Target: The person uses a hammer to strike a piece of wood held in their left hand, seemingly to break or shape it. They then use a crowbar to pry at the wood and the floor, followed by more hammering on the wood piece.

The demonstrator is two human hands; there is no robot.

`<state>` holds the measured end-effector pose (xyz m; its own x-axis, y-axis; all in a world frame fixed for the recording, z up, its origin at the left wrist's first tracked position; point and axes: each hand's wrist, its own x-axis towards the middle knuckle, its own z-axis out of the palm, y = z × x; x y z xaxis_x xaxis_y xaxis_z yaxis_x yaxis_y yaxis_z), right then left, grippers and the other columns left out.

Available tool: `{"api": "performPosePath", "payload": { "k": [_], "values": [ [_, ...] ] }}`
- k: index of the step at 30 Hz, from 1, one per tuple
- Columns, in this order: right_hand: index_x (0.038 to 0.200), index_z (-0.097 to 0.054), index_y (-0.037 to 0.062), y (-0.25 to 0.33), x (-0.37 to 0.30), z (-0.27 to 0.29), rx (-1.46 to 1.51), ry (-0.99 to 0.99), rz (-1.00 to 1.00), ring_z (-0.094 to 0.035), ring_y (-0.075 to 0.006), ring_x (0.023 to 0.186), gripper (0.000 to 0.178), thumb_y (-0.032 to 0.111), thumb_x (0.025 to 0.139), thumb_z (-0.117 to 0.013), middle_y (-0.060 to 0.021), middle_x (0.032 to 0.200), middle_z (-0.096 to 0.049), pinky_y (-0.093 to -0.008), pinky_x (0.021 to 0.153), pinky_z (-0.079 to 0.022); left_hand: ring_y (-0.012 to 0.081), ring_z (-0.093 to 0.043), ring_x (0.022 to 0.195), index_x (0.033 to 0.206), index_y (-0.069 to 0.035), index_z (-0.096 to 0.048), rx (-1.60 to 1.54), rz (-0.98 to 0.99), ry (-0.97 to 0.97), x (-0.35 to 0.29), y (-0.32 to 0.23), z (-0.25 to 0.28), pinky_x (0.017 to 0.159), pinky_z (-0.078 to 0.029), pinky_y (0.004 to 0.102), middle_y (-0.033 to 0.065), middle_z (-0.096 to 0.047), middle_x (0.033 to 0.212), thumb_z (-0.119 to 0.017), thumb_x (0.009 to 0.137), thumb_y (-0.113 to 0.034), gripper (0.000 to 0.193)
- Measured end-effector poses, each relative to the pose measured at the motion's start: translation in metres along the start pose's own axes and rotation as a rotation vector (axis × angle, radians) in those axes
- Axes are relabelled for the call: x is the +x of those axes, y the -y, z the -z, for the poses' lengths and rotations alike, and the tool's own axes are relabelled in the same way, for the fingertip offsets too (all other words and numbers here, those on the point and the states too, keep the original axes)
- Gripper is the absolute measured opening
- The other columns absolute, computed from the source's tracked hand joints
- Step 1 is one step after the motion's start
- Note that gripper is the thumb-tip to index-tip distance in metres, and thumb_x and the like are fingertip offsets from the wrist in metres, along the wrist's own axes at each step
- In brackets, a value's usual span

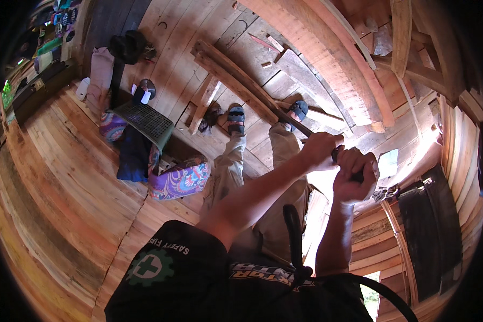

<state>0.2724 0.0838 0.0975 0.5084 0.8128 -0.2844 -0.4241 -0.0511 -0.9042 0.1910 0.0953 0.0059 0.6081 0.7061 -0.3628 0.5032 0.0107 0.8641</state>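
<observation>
On plank floor [64,177], loose boards [236,80] lie w/ sandalled feet [236,119] beside them; L hand [321,150] and R hand [354,180], arms extended, both clench dark tool handle [335,155] above boards.

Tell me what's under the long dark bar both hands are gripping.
Under the long dark bar lie loose wooden planks on the plank floor, with the sandalled feet beside it. The left hand and right hand cover its near end.
</observation>
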Motion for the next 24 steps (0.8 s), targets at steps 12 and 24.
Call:
{"api": "performPosePath", "payload": {
  "k": [12,24],
  "values": [
    [0.062,-0.043,0.0071,-0.015,0.208,0.061,0.090,0.000,-0.242,-0.040,-0.0196,0.042,0.029,0.015,0.089,-0.043,-0.0047,0.048,-0.041,-0.0308,0.048,-0.039,0.0369,-0.065,0.079,0.082,0.000,-0.067,0.162,0.156,0.170,0.142,0.025,-0.036,0.069,-0.053,0.0449,0.0223,-0.065,0.078,-0.055,0.082,-0.037,0.039],
    [0.060,-0.037,0.0060,0.007,-0.120,0.005,-0.049,-0.020,0.075,-0.036,-0.0191,0.058,0.029,0.016,0.086,-0.043,-0.0068,0.056,-0.035,-0.0365,0.062,-0.034,0.0311,-0.059,0.077,0.083,-0.007,-0.059,0.053,-0.105,0.351,-0.091,-0.016,0.011,0.071,-0.046,0.0401,0.0125,-0.062,0.081,-0.065,0.067,-0.011,0.017]
  ]
}}
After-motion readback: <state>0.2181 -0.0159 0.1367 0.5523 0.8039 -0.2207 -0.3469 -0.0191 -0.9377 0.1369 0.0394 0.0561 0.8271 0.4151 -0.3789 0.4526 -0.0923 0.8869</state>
